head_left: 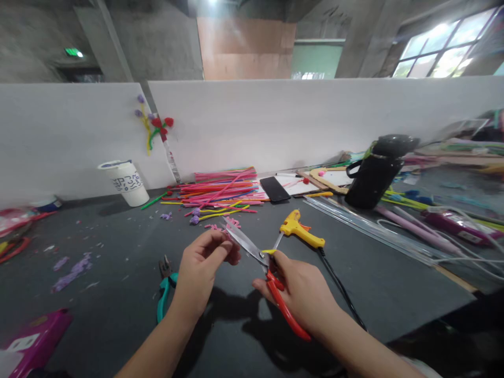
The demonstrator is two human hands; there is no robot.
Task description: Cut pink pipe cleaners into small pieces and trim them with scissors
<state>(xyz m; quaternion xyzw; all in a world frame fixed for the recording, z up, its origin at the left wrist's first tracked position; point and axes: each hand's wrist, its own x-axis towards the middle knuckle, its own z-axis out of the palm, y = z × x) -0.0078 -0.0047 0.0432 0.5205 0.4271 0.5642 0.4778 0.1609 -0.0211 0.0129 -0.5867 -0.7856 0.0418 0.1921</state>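
- head view: a trimming step seems in hand; for the next cut, steady fingertips and lined-up blades would be called for.
- scissors [261, 255] are gripped in the right hand [301, 283], blades slightly parted, pointed forward-left.
- the left hand [202, 262] is curled narrow beside the blades; whether anything is held cannot be told.
- pink bits [232, 224] are seen on the table [132, 252], just beyond.

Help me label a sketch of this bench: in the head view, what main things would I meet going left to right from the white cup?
White cup → teal-handled pliers → left hand → right hand → black flask. Left out for overlap: scissors, glue gun.
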